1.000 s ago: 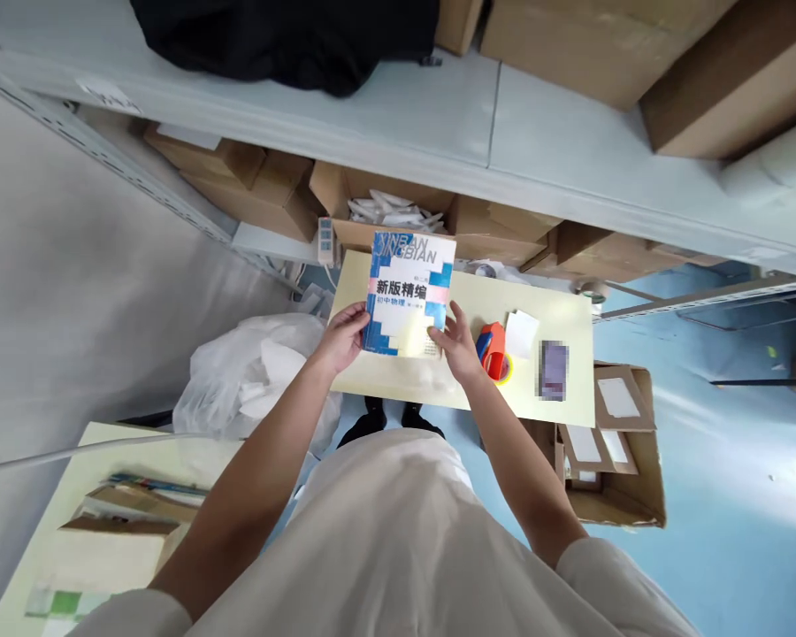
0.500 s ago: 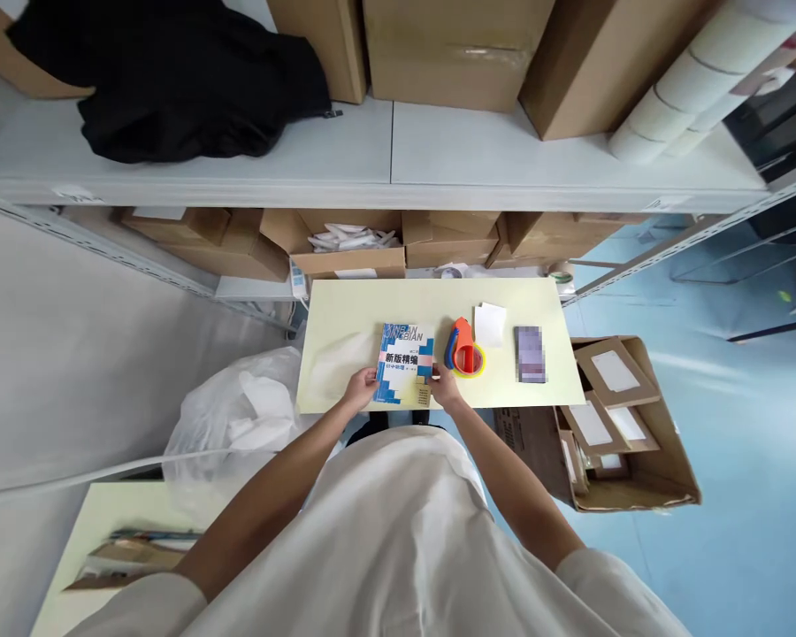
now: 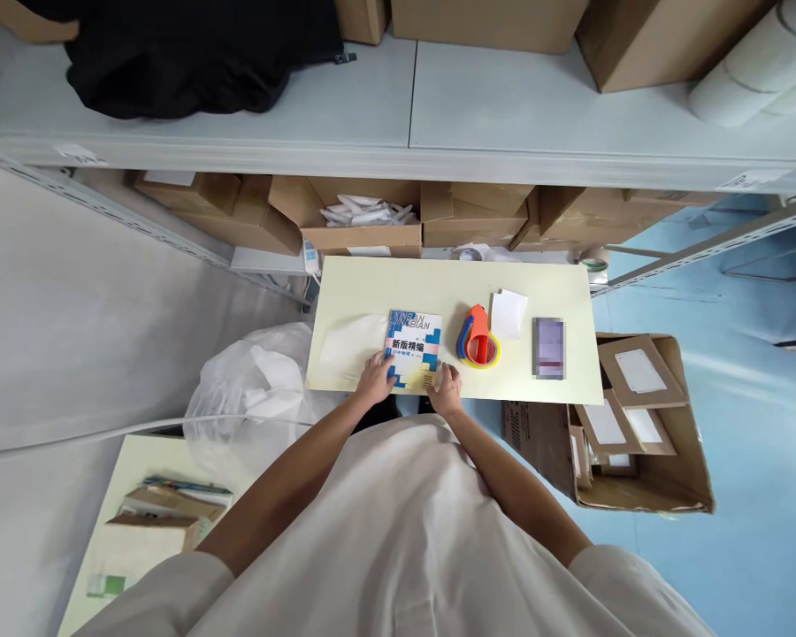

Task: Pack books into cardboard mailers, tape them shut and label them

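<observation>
Right now both my hands rest on a blue-and-white paperback book (image 3: 414, 348) that lies flat on the pale yellow desk (image 3: 438, 283); my left hand (image 3: 376, 382) grips its near left corner, fingers laid over the cover, and my right hand (image 3: 447, 391) presses the near right corner, fingers spread; neither hand is clenched, and I cannot tell whether the book's near edge is lifted or flat. Just to the left of my left hand a thin translucent plastic bag (image 3: 348, 343) lies on the desk, touching the book's left edge. Just beyond and to the right of my right hand sits an orange-and-blue tape dispenser (image 3: 478, 337) with a yellow roll; a small white slip of paper (image 3: 508, 313) lies past it, and a blurred rectangular item (image 3: 548, 348) farther right. Off the desk, to the left of my left hand, a crumpled white plastic sack (image 3: 252, 389) sits on the floor; to the right of my right hand an open cardboard box (image 3: 643, 425) holds white-labelled parcels.
</observation>
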`<control>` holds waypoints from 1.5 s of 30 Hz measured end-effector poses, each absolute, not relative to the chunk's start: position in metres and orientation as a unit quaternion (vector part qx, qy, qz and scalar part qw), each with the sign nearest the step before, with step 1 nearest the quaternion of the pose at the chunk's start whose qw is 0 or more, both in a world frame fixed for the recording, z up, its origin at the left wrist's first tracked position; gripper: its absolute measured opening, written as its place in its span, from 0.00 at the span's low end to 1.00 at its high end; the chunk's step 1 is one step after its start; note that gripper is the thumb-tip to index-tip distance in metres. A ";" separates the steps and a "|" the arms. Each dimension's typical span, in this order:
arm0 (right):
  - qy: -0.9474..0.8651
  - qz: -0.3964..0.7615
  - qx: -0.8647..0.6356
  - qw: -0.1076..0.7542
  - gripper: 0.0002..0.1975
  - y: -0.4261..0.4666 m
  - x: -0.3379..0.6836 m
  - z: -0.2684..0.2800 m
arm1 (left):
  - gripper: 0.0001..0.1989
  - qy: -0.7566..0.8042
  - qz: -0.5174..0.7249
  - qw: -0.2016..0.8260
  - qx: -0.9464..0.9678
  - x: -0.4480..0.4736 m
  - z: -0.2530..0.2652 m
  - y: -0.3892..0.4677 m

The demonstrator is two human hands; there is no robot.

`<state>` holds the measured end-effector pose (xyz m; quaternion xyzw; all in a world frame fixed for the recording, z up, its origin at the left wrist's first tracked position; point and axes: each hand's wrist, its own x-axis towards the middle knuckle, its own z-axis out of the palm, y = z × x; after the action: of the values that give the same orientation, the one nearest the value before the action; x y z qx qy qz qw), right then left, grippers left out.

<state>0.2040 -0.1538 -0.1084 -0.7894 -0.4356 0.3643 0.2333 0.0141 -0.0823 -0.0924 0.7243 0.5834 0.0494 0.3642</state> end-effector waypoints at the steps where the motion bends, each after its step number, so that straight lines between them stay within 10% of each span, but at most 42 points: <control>1: -0.427 0.371 -0.790 0.237 0.34 -0.156 0.203 -0.109 | 0.27 0.574 0.034 0.353 0.738 0.013 -0.093 -0.084; 10: -0.240 0.499 -0.758 0.345 0.43 -0.126 0.201 -0.106 | 0.28 0.566 0.014 0.341 0.751 0.013 -0.106 -0.088; 19: -0.214 0.541 -0.712 0.394 0.13 -0.115 0.209 -0.094 | 0.32 0.565 0.001 0.329 0.756 0.023 -0.092 -0.106; 32: -0.367 0.413 -0.754 0.357 0.13 -0.134 0.236 -0.028 | 0.29 0.471 0.214 0.556 0.651 0.096 -0.060 -0.117; 45: -0.487 0.491 -0.631 0.352 0.22 -0.113 0.170 -0.027 | 0.26 0.566 0.299 0.526 0.560 0.032 -0.032 -0.086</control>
<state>0.1703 -0.1133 -0.0268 -0.6311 -0.4869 0.4906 0.3521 0.0320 -0.0858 -0.0318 0.5598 0.5663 0.2995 0.5256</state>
